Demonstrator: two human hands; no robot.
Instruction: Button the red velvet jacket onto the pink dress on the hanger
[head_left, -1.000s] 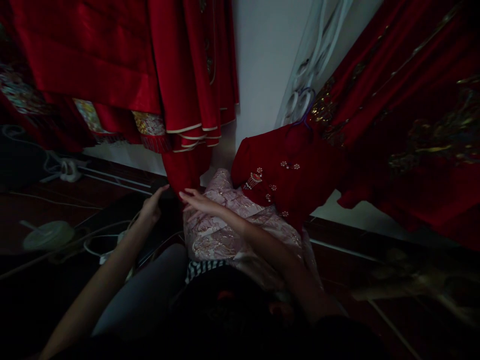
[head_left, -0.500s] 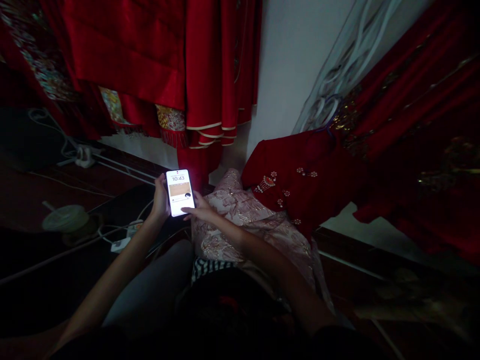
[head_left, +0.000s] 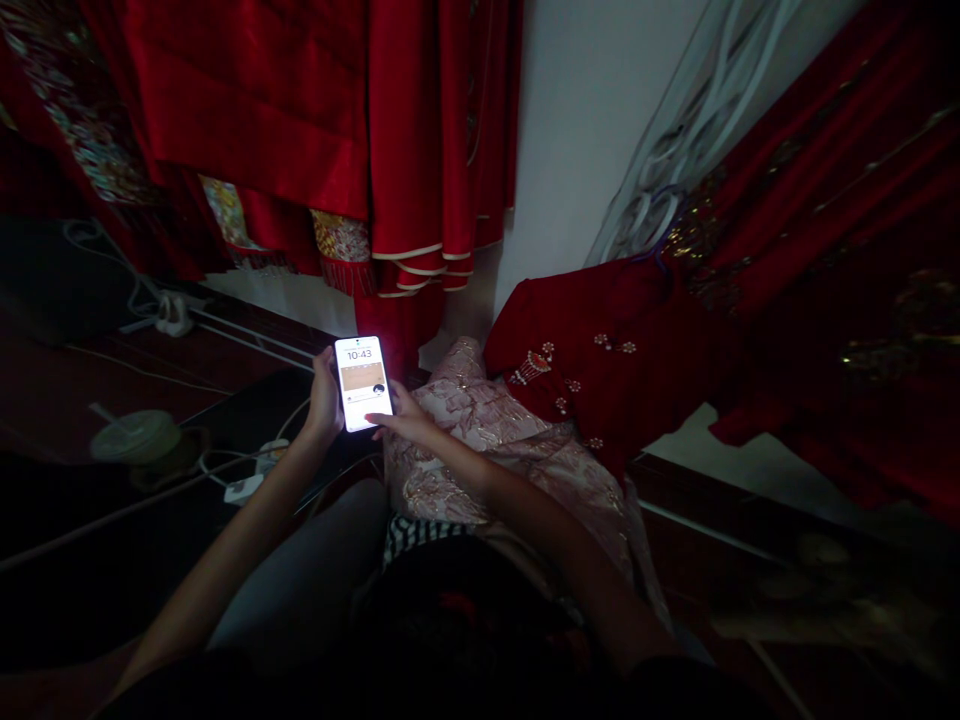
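Observation:
A lit smartphone [head_left: 362, 385] showing 10:43 is held upright between my two hands. My left hand [head_left: 325, 398] is closed around its left edge. On the other side, my right hand [head_left: 401, 412] grips the lower right edge, with its thumb over the bottom of the screen. Pale patterned fabric with a metallic sheen [head_left: 480, 440] lies across my lap beneath my right forearm. Against it, to the right, hangs a dark red garment [head_left: 577, 360] with beaded flower trims, on a purple hanger [head_left: 664, 235].
Red garments [head_left: 255, 100] with fringed, embroidered ends hang ahead on the left. More red clothing [head_left: 847, 220] hangs at the right beside a white scrolled metal frame [head_left: 697, 120]. A lidded cup with a straw [head_left: 139, 435] and a white power strip with cables [head_left: 246, 488] are at the left.
The phone and both hands have shifted very slightly to the right. My grip on the phone stays the same, with the right thumb still over the screen's lower part.

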